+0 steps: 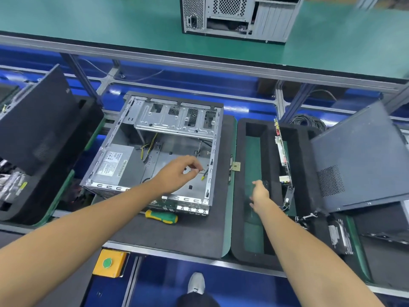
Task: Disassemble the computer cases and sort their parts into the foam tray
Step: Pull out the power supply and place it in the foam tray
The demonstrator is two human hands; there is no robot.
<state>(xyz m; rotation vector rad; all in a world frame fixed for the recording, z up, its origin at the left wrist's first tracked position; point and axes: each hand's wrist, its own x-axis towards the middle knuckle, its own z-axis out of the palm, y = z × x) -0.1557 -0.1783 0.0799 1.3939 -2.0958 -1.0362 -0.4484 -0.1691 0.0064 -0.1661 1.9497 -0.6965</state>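
An open computer case (155,120) lies on its side on a black foam mat (177,235); a power supply (115,165) sits in its left part. Over the case floor, my left hand (179,173) pinches thumb and forefinger together at a thin black cable with a yellow tip (203,177). My right hand (260,194) hovers over the long left slot of the foam tray (236,196). A small dark shape shows at its fingertips, and I cannot tell whether the hand holds it. A motherboard (282,156) stands on edge in the neighbouring slot.
A green and yellow screwdriver (161,217) lies before the case. A CPU chip (236,167) sits at the mat's right edge. A grey side panel (358,162) leans on the tray's right, a hard drive (338,235) below it. A second case (239,16) stands on the shelf.
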